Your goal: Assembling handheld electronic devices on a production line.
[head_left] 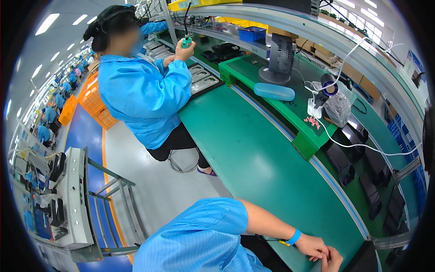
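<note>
My left hand [311, 246] is by the near edge of the green tabletop [253, 167], at the lower right. Its fingers are bent inward and meet those of my right hand [334, 260], which is partly cut off by the lower edge. Both hands look closed, fingertips pressed together; anything between them is too small or hidden to make out. Around my left wrist sits a blue wrist strap [294, 236] with a yellow clip and a thin cord. My left arm wears a light blue sleeve [204, 226].
A co-worker in a blue smock [140, 99] grips a green electric screwdriver [186, 42] at the far left. The raised green shelf [290, 113] bears a black fan [281, 54], a blue case [274, 91] and small pink pieces [312, 121]. Dark devices [340, 163] lie beyond the rail.
</note>
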The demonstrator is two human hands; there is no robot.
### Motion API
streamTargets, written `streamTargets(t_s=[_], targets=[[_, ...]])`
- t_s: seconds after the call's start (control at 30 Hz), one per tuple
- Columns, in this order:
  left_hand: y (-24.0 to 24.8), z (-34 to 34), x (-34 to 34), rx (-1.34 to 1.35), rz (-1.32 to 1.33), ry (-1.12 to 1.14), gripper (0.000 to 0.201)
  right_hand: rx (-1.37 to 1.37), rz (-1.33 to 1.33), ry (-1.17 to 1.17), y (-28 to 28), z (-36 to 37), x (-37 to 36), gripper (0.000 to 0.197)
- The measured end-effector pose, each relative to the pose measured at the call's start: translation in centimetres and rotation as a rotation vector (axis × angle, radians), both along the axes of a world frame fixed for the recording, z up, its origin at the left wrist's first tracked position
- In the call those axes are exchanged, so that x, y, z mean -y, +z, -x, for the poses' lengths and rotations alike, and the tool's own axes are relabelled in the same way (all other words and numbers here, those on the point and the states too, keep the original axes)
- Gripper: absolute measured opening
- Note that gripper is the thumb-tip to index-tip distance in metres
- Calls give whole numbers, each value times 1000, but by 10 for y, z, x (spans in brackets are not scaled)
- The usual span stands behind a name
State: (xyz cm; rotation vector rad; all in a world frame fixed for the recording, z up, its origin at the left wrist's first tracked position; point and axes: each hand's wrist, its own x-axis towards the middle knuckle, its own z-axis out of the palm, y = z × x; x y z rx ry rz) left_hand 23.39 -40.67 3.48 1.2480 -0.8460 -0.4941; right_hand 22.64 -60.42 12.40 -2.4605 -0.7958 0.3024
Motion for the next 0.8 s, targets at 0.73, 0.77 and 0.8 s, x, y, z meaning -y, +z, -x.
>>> streamTargets(t_s=[0.73,0.77,0.8], targets=[[0,0,-1,-7,14,21,30,-50,15,-7,-1,-3,1,26],[0,0,-2,-12,16,23,30,-55,16,-5,0,-4,-1,26],[1,0,-2,-5,12,25,30,-44,16,3,1,-4,-1,26]])
